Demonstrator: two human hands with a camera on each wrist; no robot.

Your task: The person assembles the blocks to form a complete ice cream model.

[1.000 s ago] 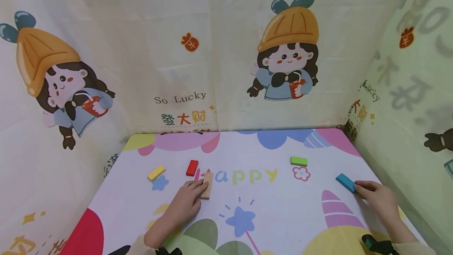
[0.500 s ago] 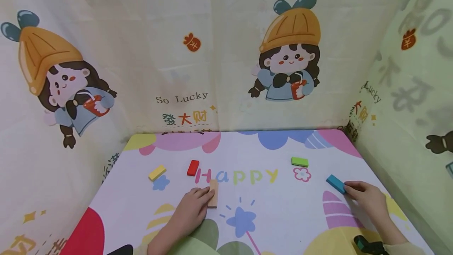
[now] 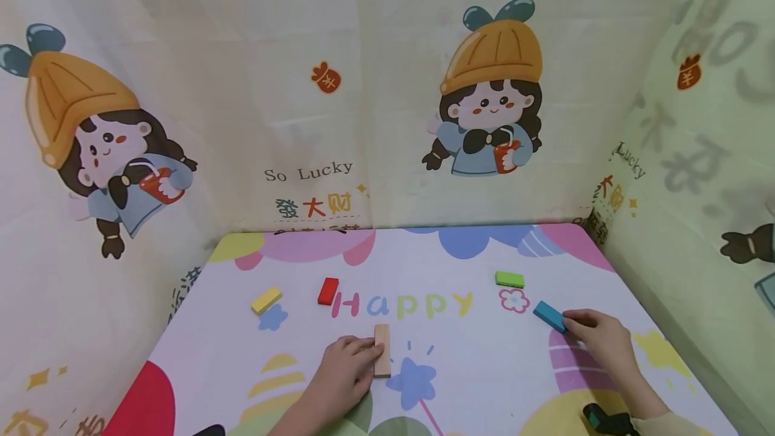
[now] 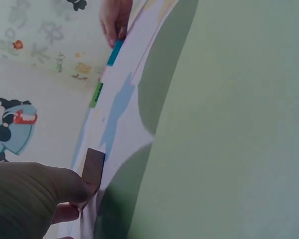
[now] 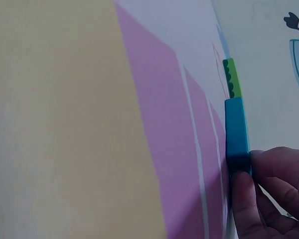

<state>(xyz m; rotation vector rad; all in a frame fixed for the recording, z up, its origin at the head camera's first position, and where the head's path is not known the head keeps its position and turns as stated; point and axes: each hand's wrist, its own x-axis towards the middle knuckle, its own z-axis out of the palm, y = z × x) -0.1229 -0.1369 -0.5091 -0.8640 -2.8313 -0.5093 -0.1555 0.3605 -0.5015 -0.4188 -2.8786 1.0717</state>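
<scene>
My left hand (image 3: pixel 346 370) pinches a plain wooden block (image 3: pixel 383 348) near the middle of the table, beside the printed blue star. In the left wrist view the thumb lies along the same wooden block (image 4: pixel 94 165), and part of the fingers is hidden behind the hand. On the right side, my right hand (image 3: pixel 605 342) grips the near end of a blue block (image 3: pixel 549 315) between thumb and fingers. The right wrist view has this blue block (image 5: pixel 236 129) close up, low over or on the tabletop; I cannot tell which. A green block (image 3: pixel 510 279) lies just beyond it.
A red block (image 3: pixel 328 291) and a yellow block (image 3: pixel 266 301) lie on the left half of the printed table (image 3: pixel 472 369). Cloth walls (image 3: pixel 387 120) with cartoon figures rise along the table's back and sides.
The wooden block has moved rightward and nearer to me with my left hand. My right hand has carried the blue block to the left. The green, red and yellow blocks stay put.
</scene>
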